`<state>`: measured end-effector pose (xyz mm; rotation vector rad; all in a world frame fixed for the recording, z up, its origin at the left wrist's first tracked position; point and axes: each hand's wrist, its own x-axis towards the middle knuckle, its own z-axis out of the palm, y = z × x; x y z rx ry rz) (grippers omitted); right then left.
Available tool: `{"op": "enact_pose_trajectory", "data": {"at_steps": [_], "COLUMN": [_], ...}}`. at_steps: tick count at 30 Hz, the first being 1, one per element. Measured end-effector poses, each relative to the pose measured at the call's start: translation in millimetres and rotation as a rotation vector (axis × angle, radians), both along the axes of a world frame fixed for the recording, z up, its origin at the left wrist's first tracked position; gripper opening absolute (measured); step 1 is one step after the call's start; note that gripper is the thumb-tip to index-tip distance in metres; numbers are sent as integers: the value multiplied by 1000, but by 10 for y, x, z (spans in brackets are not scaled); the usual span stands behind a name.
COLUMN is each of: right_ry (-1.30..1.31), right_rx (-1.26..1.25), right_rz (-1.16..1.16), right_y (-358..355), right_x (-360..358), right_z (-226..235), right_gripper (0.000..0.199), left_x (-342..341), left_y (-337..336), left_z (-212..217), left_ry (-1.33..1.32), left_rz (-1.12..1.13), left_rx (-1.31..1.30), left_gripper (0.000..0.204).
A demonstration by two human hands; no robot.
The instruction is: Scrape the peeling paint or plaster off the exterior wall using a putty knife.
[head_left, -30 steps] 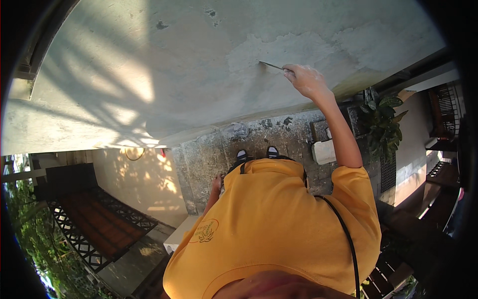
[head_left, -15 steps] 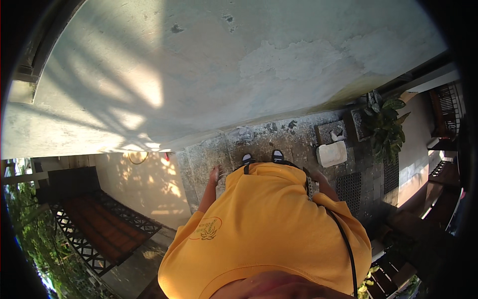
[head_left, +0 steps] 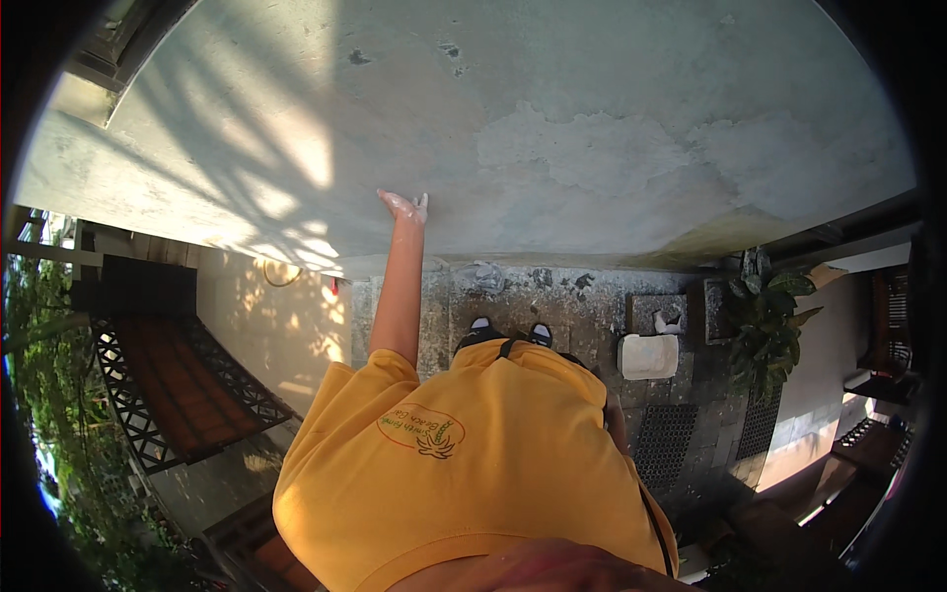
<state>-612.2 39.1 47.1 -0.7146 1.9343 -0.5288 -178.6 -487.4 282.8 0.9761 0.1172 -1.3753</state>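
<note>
My left arm stretches forward to the pale plastered wall (head_left: 552, 187). At its end my left hand (head_left: 403, 206) is open with its fingers apart, holding nothing, and white residue covers the fingers. It is at or very near the wall; whether it touches, I cannot tell. Around it the plaster is blotchy, with lighter patches to the right and small dark chips higher up. Of my right arm only a strip of forearm (head_left: 617, 426) shows beside the yellow shirt. The right hand itself is hidden.
A crumpled grey plastic bag (head_left: 485, 277) lies at the wall's foot. To the right are a whitish rectangular container (head_left: 649, 356), a leafy plant (head_left: 767, 311) and a dark grate (head_left: 667, 446). A wooden bench (head_left: 178, 380) with lattice sides stands at the left.
My left hand has risen from beside my hip and reached forward to the wall. My right hand has gone out of sight. The view has shifted, and my torso leans leftward.
</note>
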Motion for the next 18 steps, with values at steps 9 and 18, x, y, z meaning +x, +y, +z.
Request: {"op": "enact_pose_trajectory", "data": {"at_steps": [9,18], "right_ry": [-163,62], "right_rx": [238,194], "right_rz": [-43,284], "right_y": [-697,-779], "right_x": [-564,-1012], "right_z": [200,-309], "right_gripper": [31,33], "left_x": [-493,-934], "left_y": [454,899], "left_z": [1086,2000], "left_ry": [-225,-470], "left_rz": [-141,-295], "left_rx": [-311,-591], "left_gripper": [88,77]}}
